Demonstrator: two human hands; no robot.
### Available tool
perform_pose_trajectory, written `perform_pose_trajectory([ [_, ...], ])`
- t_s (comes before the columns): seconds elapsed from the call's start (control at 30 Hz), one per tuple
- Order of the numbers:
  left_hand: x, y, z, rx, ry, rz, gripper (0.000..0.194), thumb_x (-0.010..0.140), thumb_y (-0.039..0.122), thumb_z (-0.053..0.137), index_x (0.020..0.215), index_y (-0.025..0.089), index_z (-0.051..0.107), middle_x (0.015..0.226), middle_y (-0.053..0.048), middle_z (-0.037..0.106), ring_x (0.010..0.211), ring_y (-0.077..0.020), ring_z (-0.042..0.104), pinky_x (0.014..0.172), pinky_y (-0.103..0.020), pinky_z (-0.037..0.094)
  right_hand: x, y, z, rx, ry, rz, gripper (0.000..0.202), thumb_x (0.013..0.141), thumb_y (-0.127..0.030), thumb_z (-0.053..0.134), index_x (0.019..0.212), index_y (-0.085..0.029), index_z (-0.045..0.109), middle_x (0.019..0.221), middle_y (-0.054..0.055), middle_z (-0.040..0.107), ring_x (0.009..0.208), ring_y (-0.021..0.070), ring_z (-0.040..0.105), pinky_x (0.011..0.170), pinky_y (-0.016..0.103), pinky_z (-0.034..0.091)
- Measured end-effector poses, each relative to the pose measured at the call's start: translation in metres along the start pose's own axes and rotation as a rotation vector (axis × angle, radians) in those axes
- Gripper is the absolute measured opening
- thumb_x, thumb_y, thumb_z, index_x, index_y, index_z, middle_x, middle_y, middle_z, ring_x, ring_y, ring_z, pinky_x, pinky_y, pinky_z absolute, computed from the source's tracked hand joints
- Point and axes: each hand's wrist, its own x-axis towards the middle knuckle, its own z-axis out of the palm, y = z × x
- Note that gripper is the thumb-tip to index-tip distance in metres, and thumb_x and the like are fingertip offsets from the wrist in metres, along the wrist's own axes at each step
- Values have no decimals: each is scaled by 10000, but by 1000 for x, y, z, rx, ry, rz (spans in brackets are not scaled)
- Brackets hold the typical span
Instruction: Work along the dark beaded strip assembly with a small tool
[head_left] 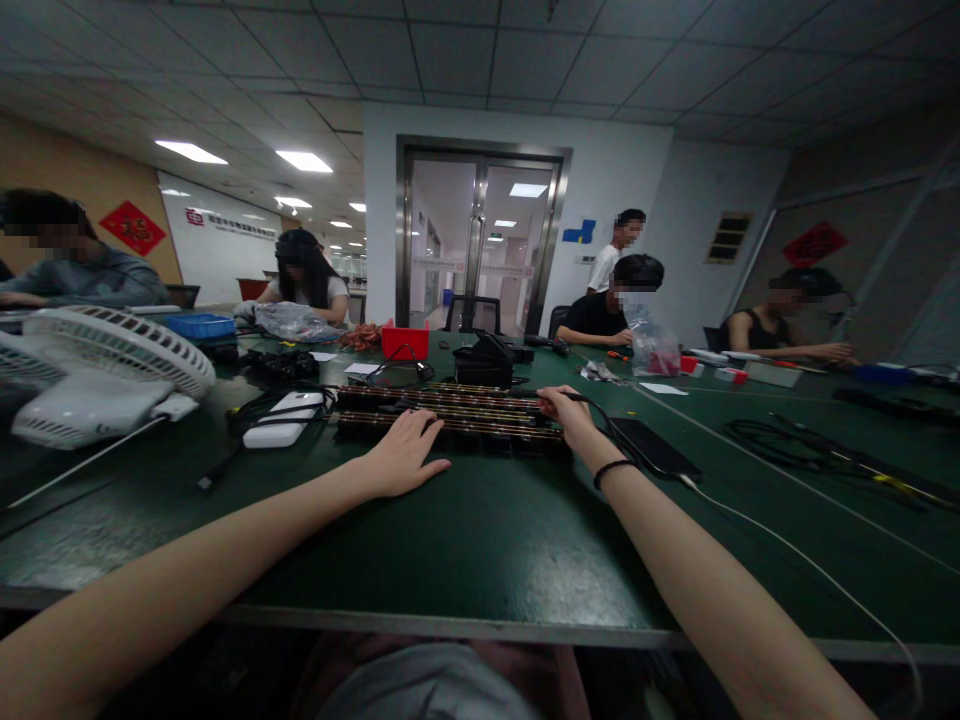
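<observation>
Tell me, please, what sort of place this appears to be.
Probably an office room used as a workshop: seated people are around a large green-topped table bearing a red plastic bin, with a gridded panel ceiling overhead and a metal-framed glass double door beyond.

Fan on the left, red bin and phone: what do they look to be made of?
Fan: white plastic, probably, given its moulded grille; slightly glossy.
Red bin: likely plastic, judging by its even, solid colour.
Phone: dark, smooth face, perhaps glass; its body material cannot be told.
</observation>
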Motion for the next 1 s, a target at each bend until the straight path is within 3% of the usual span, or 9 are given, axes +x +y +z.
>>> perform_pose_trajectory([
  [0.27, 0, 5, -5, 25, -33, -15, 743, 1009, 603, 356, 1508, 54, 389, 1537, -243, 425, 1465, -369, 354, 1228, -539, 212, 1, 0, 0, 18, 13, 16, 195, 653, -137, 719, 571, -232, 569, 506, -23, 635, 510, 136, 618, 495, 216, 540],
  [0.6, 1, 2, -2, 17, -5, 9, 733, 1006, 619, 340, 1505, 85, 400, 1534, -234, 431, 1462, -369, 357, 1220, -550, 225, 4, 3, -1, 23, 6, 22, 174, 647, -159, 699, 584, -244, 561, 516, -17, 644, 533, 154, 637, 503, 230, 561],
  [0.83, 0, 4, -4, 11, -6, 15, 734, 1010, 616, 330, 1504, 78, 400, 1533, -243, 429, 1462, -372, 354, 1220, -553, 221, 9, 5, 1, 101, 139, 18, 197, 658, -160, 682, 603, -250, 515, 492, -34, 585, 473, 136, 581, 488, 233, 548],
  [1.0, 0, 6, -7, 3, -22, 11, 741, 1012, 615, 320, 1505, 67, 396, 1536, -250, 427, 1469, -373, 344, 1222, -557, 216, 15, 7, -3, 81, 142, -2, 203, 667, -213, 685, 622, -258, 492, 497, -30, 581, 474, 152, 596, 458, 244, 535],
])
